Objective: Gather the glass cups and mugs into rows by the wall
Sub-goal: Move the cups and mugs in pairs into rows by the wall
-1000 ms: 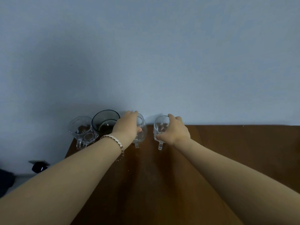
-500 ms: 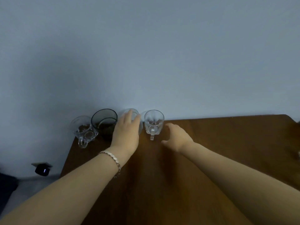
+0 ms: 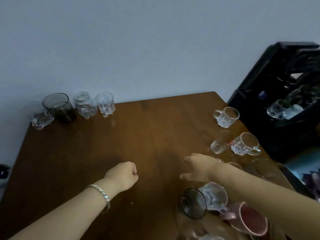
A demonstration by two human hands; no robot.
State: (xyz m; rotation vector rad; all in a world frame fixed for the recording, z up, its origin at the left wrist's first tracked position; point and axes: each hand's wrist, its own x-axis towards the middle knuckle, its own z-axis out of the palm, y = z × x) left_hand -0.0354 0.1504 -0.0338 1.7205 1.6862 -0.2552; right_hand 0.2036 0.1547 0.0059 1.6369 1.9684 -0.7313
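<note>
Along the wall at the table's far left stands a row: a clear mug [image 3: 41, 119], a dark smoked tumbler [image 3: 58, 107], a clear jar-shaped mug [image 3: 85, 105] and a clear faceted mug [image 3: 105, 104]. My left hand [image 3: 122, 175] hovers over the table's middle, fingers curled, holding nothing. My right hand [image 3: 199, 168] is beside it, fingers spread and empty. On the right stand a clear mug [image 3: 226, 116], a small tumbler [image 3: 219, 144] and another clear mug [image 3: 245, 144]. Near my right forearm sit a dark ribbed glass [image 3: 194, 203], a clear mug [image 3: 215, 198] and a pink mug [image 3: 252, 220].
The brown wooden table [image 3: 103, 153] meets a pale blue wall. A black crate [image 3: 284, 84] stands off its right edge, holding a glass mug [image 3: 277, 110] with a plant. More faint glasses [image 3: 263, 167] lie behind my right forearm.
Both hands have let go of the mugs by the wall and drawn back to the table's middle. The view has swung right, revealing the glasses on the right side.
</note>
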